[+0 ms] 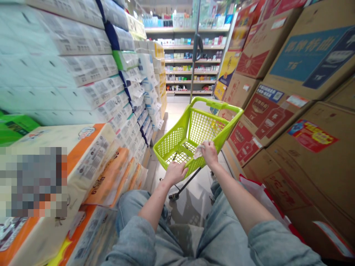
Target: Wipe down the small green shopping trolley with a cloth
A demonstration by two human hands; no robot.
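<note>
A lime-green plastic shopping basket on wheels (177,136) stands in the aisle in front of me, with nothing visible inside. My left hand (175,172) is wrapped over its near rim. My right hand (209,152) rests on the same rim a little to the right and pinches a small white crumpled cloth or tissue (198,151) against the edge. Both forearms reach out from grey-blue sleeves, and my knees in light jeans show below.
Tall stacks of wrapped tissue and paper packs (91,99) line the left side. Large cardboard cartons (299,96) are piled on the right. The narrow tiled aisle (177,107) runs ahead to a pole (195,51) and shelves of goods (191,55).
</note>
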